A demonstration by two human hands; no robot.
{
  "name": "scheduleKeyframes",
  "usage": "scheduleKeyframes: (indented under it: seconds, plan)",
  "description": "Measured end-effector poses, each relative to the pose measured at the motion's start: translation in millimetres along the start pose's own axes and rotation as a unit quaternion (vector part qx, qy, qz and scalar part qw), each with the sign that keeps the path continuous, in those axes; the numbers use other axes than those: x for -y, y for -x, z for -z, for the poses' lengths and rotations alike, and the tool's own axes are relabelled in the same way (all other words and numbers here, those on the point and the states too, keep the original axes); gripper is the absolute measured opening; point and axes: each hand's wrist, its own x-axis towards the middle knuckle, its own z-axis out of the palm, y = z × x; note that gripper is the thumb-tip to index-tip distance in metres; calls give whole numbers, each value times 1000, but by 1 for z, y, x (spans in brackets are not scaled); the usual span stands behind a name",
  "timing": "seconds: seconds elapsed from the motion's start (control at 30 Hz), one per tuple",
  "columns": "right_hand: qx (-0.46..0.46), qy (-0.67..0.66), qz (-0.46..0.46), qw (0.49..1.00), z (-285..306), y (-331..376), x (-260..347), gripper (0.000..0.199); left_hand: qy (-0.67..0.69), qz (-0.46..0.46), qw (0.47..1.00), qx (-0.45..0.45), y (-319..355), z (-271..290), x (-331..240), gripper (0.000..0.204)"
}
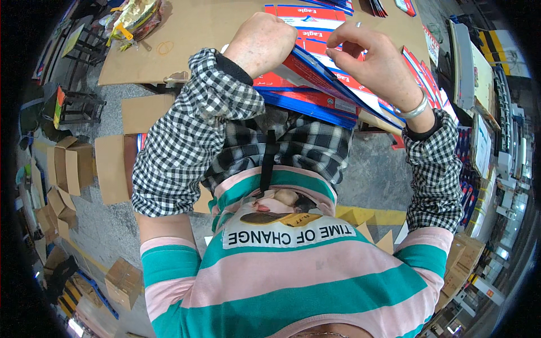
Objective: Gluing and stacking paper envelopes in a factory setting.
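Observation:
Red, white and blue flat printed sleeves (307, 97) lie in a stack on the near edge of the table, over my lap. A tilted bundle of the same sleeves (327, 79), blue along its edges, leans up from them toward the right. My left hand (262, 45) is closed at the bundle's upper left end, its fingertips hidden from view. Above the bundle, my right hand (375, 65) has thumb and forefinger curled together in a pinch. Whatever may be between those fingertips is too small to make out. A silver bangle circles the right wrist.
More printed sleeves (425, 79) lie to the right and at the far edge. The brown table (197, 28) holds a rubber band (164, 48) and a crumpled plastic bag (135, 22) at left. Cardboard boxes (70, 166) stand on the floor, with stools (76, 107) beyond.

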Motion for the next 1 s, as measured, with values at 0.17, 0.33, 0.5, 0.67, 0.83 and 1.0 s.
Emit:
scheduleKeyframes:
  seconds: [0.17,0.33,0.5,0.67,0.83,1.0]
  plan:
    - [-25,3,45,999,-7,2,-2,14,183,90,979,-29,-2,-4,-2,17]
    - [-32,-6,39,999,-7,1,1,15,167,49,985,-16,2,-1,0,23]
    - [-73,-67,-14,995,2,13,0,19,123,-10,988,-96,1,-10,12,18]
    - [-128,-158,-68,977,8,30,4,19,378,159,911,-48,13,-2,2,29]
    - [-124,-301,-173,929,9,54,15,21,445,221,859,-122,18,-11,2,30]
    - [-136,-391,-201,888,-16,79,15,24,481,259,828,-128,15,-15,-3,30]
